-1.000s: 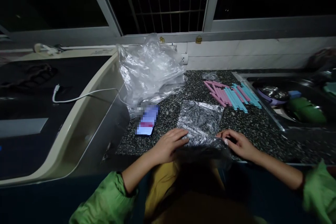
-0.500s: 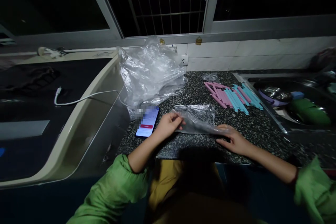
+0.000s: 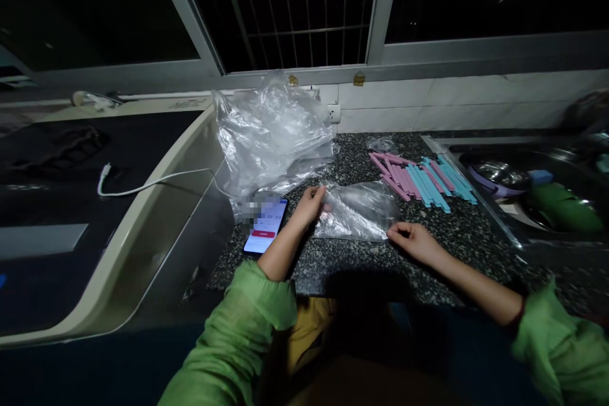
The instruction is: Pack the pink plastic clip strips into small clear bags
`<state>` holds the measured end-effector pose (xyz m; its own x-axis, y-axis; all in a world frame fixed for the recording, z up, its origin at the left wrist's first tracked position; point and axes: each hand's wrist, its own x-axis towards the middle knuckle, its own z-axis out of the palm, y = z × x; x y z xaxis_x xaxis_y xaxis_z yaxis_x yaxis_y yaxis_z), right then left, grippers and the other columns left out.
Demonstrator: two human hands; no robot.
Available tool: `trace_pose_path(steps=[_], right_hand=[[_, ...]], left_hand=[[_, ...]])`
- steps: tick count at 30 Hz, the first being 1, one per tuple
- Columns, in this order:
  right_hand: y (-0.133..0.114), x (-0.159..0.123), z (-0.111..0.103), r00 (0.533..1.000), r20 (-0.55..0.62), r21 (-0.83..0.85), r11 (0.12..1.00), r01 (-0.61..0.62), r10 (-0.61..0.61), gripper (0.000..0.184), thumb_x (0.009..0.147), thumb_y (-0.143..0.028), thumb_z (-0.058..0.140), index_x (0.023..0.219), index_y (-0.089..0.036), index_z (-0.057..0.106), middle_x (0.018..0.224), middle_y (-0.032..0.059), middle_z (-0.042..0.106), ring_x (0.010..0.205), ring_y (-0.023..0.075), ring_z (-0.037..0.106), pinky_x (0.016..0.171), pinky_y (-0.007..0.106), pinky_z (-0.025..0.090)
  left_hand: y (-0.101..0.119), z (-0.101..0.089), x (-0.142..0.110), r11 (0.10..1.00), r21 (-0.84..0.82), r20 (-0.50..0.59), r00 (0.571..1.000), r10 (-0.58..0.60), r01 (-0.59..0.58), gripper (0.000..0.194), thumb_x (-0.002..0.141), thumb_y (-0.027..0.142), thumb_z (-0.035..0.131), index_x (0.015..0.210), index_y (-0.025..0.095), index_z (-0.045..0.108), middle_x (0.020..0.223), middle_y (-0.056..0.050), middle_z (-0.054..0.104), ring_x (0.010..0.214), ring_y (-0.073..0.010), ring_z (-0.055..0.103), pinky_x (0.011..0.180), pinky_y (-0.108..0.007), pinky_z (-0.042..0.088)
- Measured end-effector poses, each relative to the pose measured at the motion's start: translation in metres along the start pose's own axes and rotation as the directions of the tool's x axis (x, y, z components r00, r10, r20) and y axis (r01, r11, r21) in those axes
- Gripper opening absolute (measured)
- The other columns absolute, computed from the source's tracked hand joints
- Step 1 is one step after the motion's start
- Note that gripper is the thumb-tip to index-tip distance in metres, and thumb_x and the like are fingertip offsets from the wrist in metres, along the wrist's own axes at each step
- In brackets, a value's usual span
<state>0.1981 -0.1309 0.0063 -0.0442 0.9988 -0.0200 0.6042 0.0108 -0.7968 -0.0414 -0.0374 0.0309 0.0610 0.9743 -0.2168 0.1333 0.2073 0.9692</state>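
A: Where is the clear plastic piece (image 3: 356, 209) lying?
B: It's lying on the near part of the speckled table (image 3: 352, 260), between the two hands, wrinkled and catching the light. I can't tell whether it's a bag or a single sheet.
A: And what are the hands doing?
B: The left hand (image 3: 309, 206) is pinching its far left corner, and the right hand (image 3: 416, 242) is pinching the near right corner between thumb and finger.
A: So which step are we seeing?
B: I'd judge they're spreading and straightening the film. Moving it on from this pose is calling for a light, steady pull from both corners, as such thin stuff could be creasing or clinging.
A: What's sitting around it?
B: A lit phone (image 3: 269, 225) is resting just beside the left forearm. Pink strips (image 3: 394, 177) and turquoise strips (image 3: 428, 187) are lying in a loose group beyond the right hand. A large crumpled plastic heap (image 3: 276, 133) is standing farther back on the left, and the sink (image 3: 492, 216) is holding a metal bowl (image 3: 499, 172) off to the right.
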Motion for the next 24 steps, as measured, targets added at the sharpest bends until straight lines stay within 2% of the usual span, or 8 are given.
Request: trace_pose_path(steps=[3,6,10,15,20,24], right_hand=[[-0.001,0.002,-0.002,0.999,0.033,0.01,1.0,-0.03,0.029,0.029,0.068,-0.044,0.048,0.056,-0.018,0.054,0.053,-0.0005,0.053,0.052,0.0124,0.046,0.053,0.025,0.035],[-0.001,0.003,-0.004,0.998,0.054,-0.004,0.999,-0.044,0.044,0.032,0.067,-0.047,0.047,0.053,-0.019,0.051,0.051,-0.0016,0.048,0.051,0.0113,0.043,0.053,0.025,0.034],[0.0,0.005,-0.007,0.998,0.019,-0.052,0.997,-0.062,0.063,0.038,0.069,-0.053,0.045,0.052,-0.019,0.047,0.049,-0.0022,0.044,0.05,0.011,0.041,0.051,0.024,0.031],[0.008,0.016,-0.006,0.994,-0.019,-0.156,0.982,-0.105,0.103,0.036,0.074,-0.047,0.044,0.052,-0.019,0.049,0.048,-0.0013,0.048,0.049,0.0117,0.044,0.05,0.023,0.032],[0.006,0.022,-0.006,0.984,-0.03,-0.373,0.912,-0.173,0.174,0.027,0.072,-0.037,0.049,0.053,-0.019,0.05,0.048,-0.0018,0.05,0.048,0.0105,0.045,0.048,0.022,0.028],[-0.011,0.022,-0.026,0.98,0.028,-0.495,0.854,-0.159,0.199,0.02,0.068,-0.036,0.057,0.057,-0.02,0.054,0.056,-0.0004,0.059,0.052,0.0121,0.05,0.049,0.022,0.028]], left_hand=[[-0.024,-0.008,-0.021,0.994,0.056,-0.023,0.995,0.093,-0.091,0.064,0.076,0.045,0.057,0.128,0.012,0.038,0.063,0.001,0.059,0.06,-0.0133,0.057,0.063,-0.025,0.043],[-0.043,-0.01,-0.04,0.967,0.168,-0.036,0.979,0.199,-0.19,0.073,0.072,0.036,0.062,0.133,0.012,0.031,0.068,0.002,0.058,0.065,-0.0129,0.055,0.07,-0.026,0.043],[-0.054,-0.009,-0.051,0.897,0.364,-0.05,0.956,0.289,-0.252,0.064,0.074,0.029,0.058,0.132,0.014,0.035,0.073,0.0,0.059,0.064,-0.0133,0.053,0.073,-0.03,0.043],[-0.057,-0.009,-0.056,0.733,0.612,-0.044,0.913,0.405,-0.296,0.043,0.075,0.014,0.049,0.118,0.016,0.053,0.077,-0.004,0.059,0.078,-0.0175,0.055,0.082,-0.033,0.043],[-0.059,-0.01,-0.069,0.591,0.753,0.006,0.901,0.434,-0.29,0.035,0.077,0.013,0.046,0.109,0.018,0.06,0.079,-0.006,0.061,0.08,-0.0194,0.056,0.08,-0.034,0.043],[-0.049,-0.015,-0.081,0.444,0.846,0.074,0.891,0.448,-0.294,0.036,0.079,0.02,0.048,0.114,0.017,0.056,0.086,-0.009,0.063,0.086,-0.0232,0.055,0.08,-0.038,0.043]])
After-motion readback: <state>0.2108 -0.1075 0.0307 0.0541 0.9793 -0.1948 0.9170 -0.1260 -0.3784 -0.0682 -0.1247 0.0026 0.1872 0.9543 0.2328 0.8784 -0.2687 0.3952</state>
